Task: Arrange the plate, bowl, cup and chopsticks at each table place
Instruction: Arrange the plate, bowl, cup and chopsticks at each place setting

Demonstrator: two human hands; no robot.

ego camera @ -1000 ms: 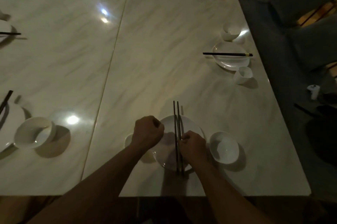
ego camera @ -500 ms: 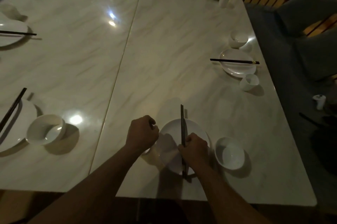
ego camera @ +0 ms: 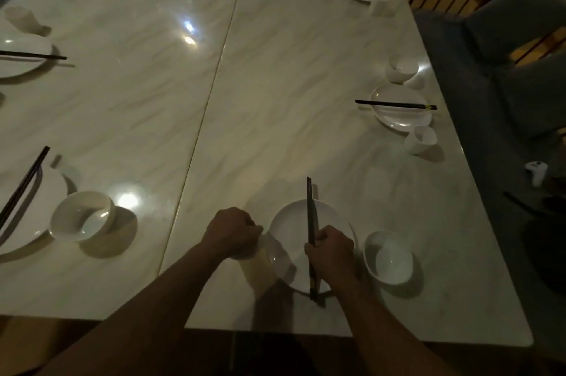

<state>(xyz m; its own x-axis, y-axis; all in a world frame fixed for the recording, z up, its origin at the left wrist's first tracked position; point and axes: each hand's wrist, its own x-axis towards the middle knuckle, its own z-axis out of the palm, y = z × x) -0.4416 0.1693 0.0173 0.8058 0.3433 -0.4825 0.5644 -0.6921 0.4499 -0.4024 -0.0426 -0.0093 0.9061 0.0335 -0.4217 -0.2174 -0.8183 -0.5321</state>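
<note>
At the near table edge lies a white plate. A pair of dark chopsticks runs lengthwise across it, pointing away from me. My right hand grips the chopsticks near their near end. My left hand is curled over a small white cup just left of the plate; the cup is mostly hidden beneath it. A white bowl stands right of the plate.
Other set places ring the marble table: a plate with chopsticks, bowl and cup on the right, a bowl and plate at left, more far off. Cushioned chairs stand at right.
The two chopsticks have come together into one tight pair under my right hand. My left hand stays curled over the cup at the plate's left. The camera view shifted slightly.
</note>
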